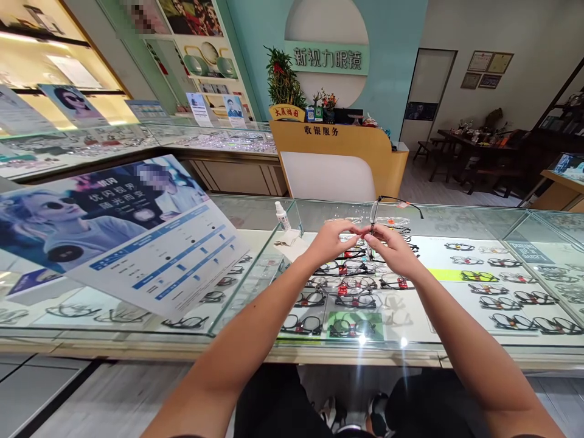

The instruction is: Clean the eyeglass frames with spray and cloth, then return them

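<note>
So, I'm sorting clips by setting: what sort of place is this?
Most likely an optician's shop: rows of glasses fill the display counter, the wall sign includes 眼镜 (glasses), and a poster shows someone in sunglasses.

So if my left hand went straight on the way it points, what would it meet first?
Probably your right hand, opposite it at the eyeglasses; any gap looks slight, though depth is unclear.

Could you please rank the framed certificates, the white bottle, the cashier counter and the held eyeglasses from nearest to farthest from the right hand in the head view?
1. Eyeglasses: held up by the right hand.
2. White bottle: left, past the left hand.
3. Cashier counter: ahead, beyond the glass display case.
4. Framed certificates: on the back wall, to the right.
</note>
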`<state>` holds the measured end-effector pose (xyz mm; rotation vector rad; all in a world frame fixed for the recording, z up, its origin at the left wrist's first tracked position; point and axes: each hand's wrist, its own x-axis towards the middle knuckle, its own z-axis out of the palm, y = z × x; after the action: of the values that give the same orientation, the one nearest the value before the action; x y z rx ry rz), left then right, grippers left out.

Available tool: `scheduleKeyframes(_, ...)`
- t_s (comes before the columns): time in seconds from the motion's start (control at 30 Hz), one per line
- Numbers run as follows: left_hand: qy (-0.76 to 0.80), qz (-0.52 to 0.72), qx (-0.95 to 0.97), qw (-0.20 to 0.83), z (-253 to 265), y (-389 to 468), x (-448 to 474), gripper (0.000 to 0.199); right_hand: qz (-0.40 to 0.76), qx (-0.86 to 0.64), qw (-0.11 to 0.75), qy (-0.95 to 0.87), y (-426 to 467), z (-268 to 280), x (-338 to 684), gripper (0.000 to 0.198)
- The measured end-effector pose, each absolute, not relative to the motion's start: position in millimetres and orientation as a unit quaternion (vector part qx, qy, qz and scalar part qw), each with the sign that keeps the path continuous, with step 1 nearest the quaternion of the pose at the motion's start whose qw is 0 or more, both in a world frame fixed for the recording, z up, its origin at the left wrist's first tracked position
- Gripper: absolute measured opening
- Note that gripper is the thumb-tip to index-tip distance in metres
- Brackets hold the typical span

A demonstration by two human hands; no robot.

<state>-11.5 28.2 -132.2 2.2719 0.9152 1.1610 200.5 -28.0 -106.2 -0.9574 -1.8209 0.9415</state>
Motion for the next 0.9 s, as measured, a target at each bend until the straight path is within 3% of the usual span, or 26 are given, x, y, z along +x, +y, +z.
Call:
scheduleKeyframes(0.37,0.3,0.398,0.847,0.185,-136.9,34.7,-13.9,0.01,0.374,-0.383,0.409,-0.739,-28.9,-106.1,200.4,0.032)
scheduleKeyframes(0.63,0.289,0.403,0.844,0.207,-132.0,29.8,-16.8,0.011,0.426,-0.358,0.416,-0.719,-24.5,-109.0,204.8,0.051)
scheduleKeyframes(0.9,0.285,0.428,0.837,0.19,-131.4,30.9,-17.8,0.01,0.408,-0.343,0.405,-0.743,-26.0,-105.7,205.0,0.052)
